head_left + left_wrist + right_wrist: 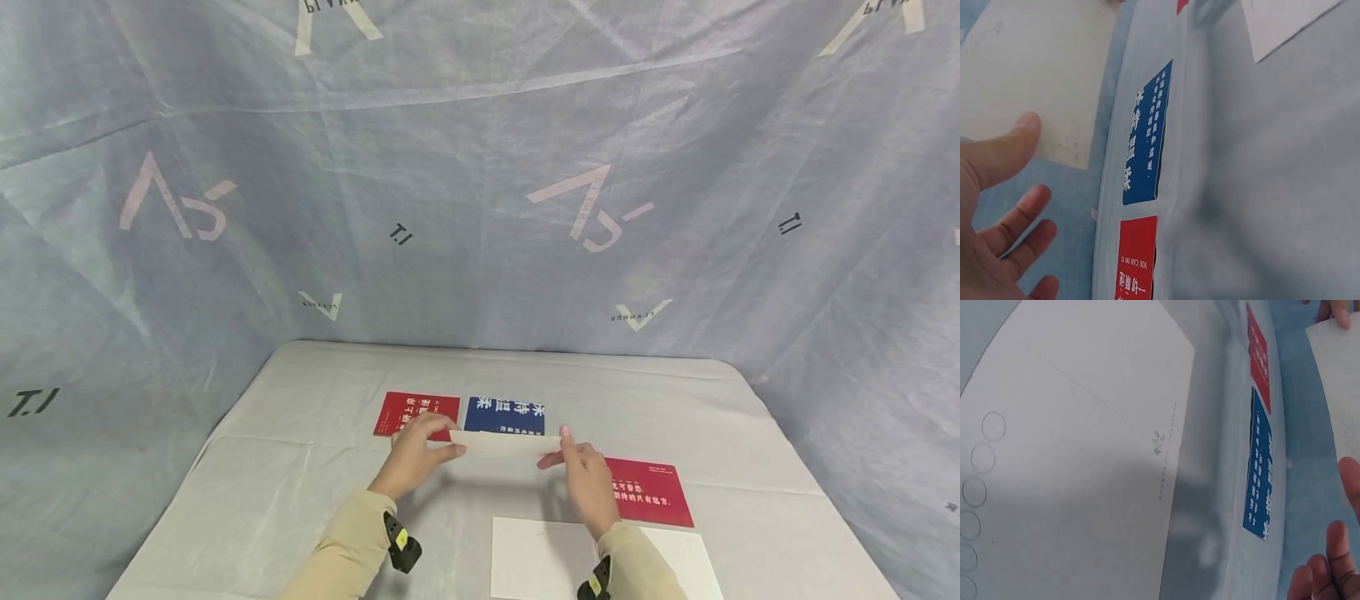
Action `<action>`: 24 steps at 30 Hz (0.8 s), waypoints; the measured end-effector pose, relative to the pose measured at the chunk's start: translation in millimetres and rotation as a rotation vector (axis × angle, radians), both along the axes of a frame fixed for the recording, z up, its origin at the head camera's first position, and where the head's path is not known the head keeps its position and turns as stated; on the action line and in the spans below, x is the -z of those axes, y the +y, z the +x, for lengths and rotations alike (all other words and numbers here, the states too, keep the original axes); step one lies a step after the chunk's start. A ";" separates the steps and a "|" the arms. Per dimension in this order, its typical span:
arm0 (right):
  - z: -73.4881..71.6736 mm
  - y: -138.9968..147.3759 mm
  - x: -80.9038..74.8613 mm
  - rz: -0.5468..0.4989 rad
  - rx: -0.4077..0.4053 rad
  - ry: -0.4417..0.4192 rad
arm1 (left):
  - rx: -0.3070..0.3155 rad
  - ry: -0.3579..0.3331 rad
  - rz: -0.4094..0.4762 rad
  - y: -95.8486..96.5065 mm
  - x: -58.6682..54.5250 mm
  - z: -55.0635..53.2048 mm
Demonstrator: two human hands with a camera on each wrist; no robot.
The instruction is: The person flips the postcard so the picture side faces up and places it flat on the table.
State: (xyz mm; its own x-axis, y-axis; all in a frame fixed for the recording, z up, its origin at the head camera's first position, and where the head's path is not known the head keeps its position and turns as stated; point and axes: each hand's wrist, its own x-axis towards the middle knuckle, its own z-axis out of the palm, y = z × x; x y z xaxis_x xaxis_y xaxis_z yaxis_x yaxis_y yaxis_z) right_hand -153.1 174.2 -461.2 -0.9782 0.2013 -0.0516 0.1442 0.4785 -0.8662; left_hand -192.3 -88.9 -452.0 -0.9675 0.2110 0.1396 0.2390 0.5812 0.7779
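From here I see the left grip (414,457) and right grip (587,482) pinching a pale card (504,445), lower centre — light, bendy, easily creased (I'd judge) — best held by its ends.

- Blue card (506,414), toward the surface's (285,500) far edge: large white characters, "持温柔" legible, upside down in the head view; smaller line unclear.
- Left-hand red card (1137,244), just beside it: "YOU CAN DO IT", with "一切顺遂" below in the left wrist view.
- Other red card (652,492), toward the surface's right edge: white line ending "的只有远方", its start covered.
- White card (1085,469), by the near edge: round outlines, a small flower-like sign, print too faint to read.
- Backdrop cloth (465,167): black "T.I" repeated; "PLANNER" reversed over pale V shapes.
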 end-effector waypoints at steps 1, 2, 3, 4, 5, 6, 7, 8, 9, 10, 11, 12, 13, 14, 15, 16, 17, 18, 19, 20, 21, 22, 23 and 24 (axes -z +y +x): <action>0.1 1.0 -0.6 -0.015 -0.002 -0.007 | 0.008 0.014 0.001 0.3 0.6 -0.3; 0.2 2.1 -1.0 -0.025 -0.006 -0.016 | 0.015 0.026 0.003 0.6 1.0 -0.6; 0.4 3.1 -1.2 -0.032 -0.011 -0.025 | 0.021 0.041 0.002 0.9 1.4 -0.8; 0.5 4.1 -1.3 -0.037 -0.017 -0.030 | 0.027 0.051 0.002 1.2 1.8 -1.1; 0.6 5.0 -1.3 -0.041 -0.022 -0.035 | 0.029 0.060 0.000 1.5 2.2 -1.3; 0.8 5.9 -1.3 -0.042 -0.029 -0.037 | 0.031 0.064 -0.001 1.7 2.6 -1.5; 1.1 6.6 -1.6 -0.050 -0.036 -0.037 | 0.032 0.073 -0.005 2.0 2.9 -1.6; 1.4 7.3 -2.0 -0.056 -0.041 -0.036 | 0.032 0.076 -0.008 2.1 3.2 -1.8; 1.6 8.0 -2.2 -0.061 -0.045 -0.036 | 0.030 0.079 -0.015 2.2 3.7 -2.0; 1.8 8.6 -2.6 -0.069 -0.047 -0.034 | 0.027 0.079 -0.019 2.2 3.7 -2.0; 2.0 9.2 -3.2 -0.076 -0.047 -0.032 | 0.024 0.081 -0.023 2.1 4.1 -1.9; 2.0 9.9 -3.9 -0.080 -0.051 -0.026 | 0.021 0.081 -0.026 2.0 4.4 -1.7; 1.9 10.4 -4.7 -0.087 -0.053 -0.020 | 0.018 0.082 -0.029 2.0 4.4 -1.4; 1.7 10.7 -5.2 -0.091 -0.053 -0.016 | 0.015 0.079 -0.029 1.9 4.6 -1.1; 1.6 11.2 -5.5 -0.093 -0.053 -0.012 | 0.011 0.075 -0.030 2.0 4.7 -0.8; 1.6 11.5 -6.0 -0.095 -0.052 -0.005 | 0.009 0.076 -0.031 2.2 4.6 -0.4; 1.6 11.8 -6.2 -0.097 -0.052 0.002 | 0.007 0.072 -0.033 2.6 4.8 -0.1; 1.7 12.1 -6.3 -0.098 -0.050 0.007 | 0.005 0.070 -0.034 3.1 4.6 0.3; 2.1 12.2 -6.3 -0.103 -0.046 0.008 | 0.002 0.067 -0.036 3.7 4.7 0.5; 2.3 12.4 -6.0 -0.104 -0.042 0.009 | -0.002 0.060 -0.038 4.5 4.6 0.7; 2.5 12.7 -5.6 -0.103 -0.037 0.011 | -0.007 0.056 -0.041 5.4 4.3 1.1; 2.6 12.7 -5.6 -0.100 -0.034 0.014 | -0.015 0.050 -0.043 6.4 4.3 1.3; 2.7 12.9 -5.6 -0.096 -0.031 0.017 | -0.022 0.042 -0.043 7.3 4.2 1.5; 2.7 13.0 -6.0 -0.087 -0.030 0.020 | -0.029 0.032 -0.048 8.2 4.1 1.8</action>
